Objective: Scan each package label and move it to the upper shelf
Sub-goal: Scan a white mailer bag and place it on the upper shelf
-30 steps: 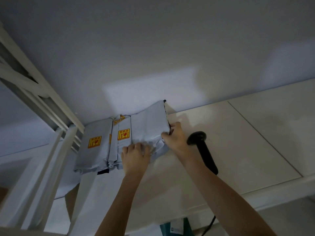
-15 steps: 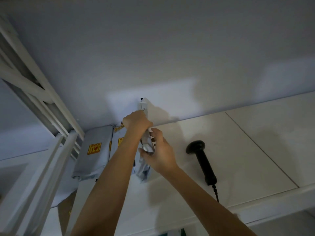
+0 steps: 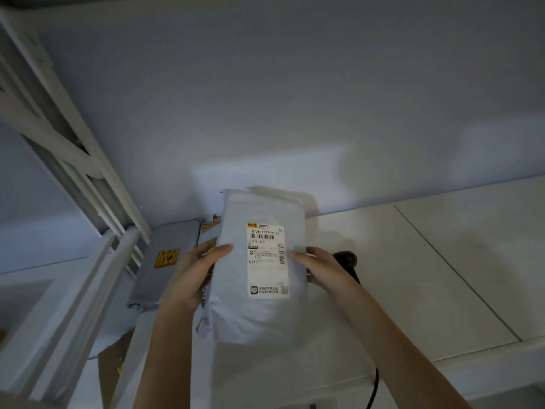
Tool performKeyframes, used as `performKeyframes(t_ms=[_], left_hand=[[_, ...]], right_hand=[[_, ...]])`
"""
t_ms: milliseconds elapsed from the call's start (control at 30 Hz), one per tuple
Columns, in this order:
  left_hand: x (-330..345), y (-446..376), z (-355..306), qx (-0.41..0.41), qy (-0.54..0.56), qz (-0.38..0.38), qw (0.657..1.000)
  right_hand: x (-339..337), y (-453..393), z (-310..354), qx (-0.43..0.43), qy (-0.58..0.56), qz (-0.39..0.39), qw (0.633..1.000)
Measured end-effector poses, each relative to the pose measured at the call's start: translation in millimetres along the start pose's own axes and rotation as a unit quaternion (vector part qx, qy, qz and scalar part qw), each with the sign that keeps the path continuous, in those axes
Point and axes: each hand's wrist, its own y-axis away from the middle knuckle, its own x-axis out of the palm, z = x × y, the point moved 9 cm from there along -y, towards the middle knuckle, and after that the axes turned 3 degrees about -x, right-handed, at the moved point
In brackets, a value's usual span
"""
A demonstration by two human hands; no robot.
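Fingers of both hands are clamped on the white package (image 3: 259,270): the left hand (image 3: 191,278) grips its left edge with the thumb laid across the front, and the right hand (image 3: 323,274) grips the right edge, its thumb tip pressing the front just beside the label (image 3: 267,261). The package is held upright above the shelf surface (image 3: 442,276), its printed label with barcodes facing the camera.

Just left of the package, partly behind the left hand, grey packages (image 3: 165,261) lie stacked against the wall; the nearest shows a yellow and red sticker (image 3: 167,258). Just right of the package, behind the right hand, the black head of the barcode scanner (image 3: 346,259) shows, lying on the shelf surface, and a black cable (image 3: 374,388) hangs below the shelf edge. Further left of the package, beyond the grey ones, stands the white metal shelf frame (image 3: 97,261). Behind the package rises a plain pale wall (image 3: 295,98).
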Motion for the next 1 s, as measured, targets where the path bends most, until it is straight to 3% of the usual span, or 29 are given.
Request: performKeyframes(t_ms=[133,367,500,600,700,800,900,1000], left_hand=[[5,14,13,-0.010,0.047,0.010,0.999],[19,18,18,-0.024,-0.030,0.069,0.997],[27,22,31,-0.013,-0.032,0.052,0.998],[31,23,31,0.012,0.006,0.036,0.999],[33,22,29,0.027,0.018,0.038,0.999],[29,20,26,0.031,0.023,0.028,0.999],[26,15,25,0.027,0.042,0.030,0.998],[26,12,23,0.028,0.057,0.036,0.997]], right_hand=[[3,9,5,-0.012,-0.054,0.070,0.996],[-14,23,34,-0.096,-0.116,0.020,0.988],[-24,28,43,-0.134,-0.124,0.011,0.983],[-27,33,48,-0.170,-0.067,-0.008,0.983],[-53,35,56,-0.210,0.161,-0.138,0.954],[-84,36,40,-0.118,0.314,-0.234,0.912],[-83,35,7,-0.007,0.388,-0.199,0.900],[-87,33,-17,0.072,0.378,-0.216,0.897]])
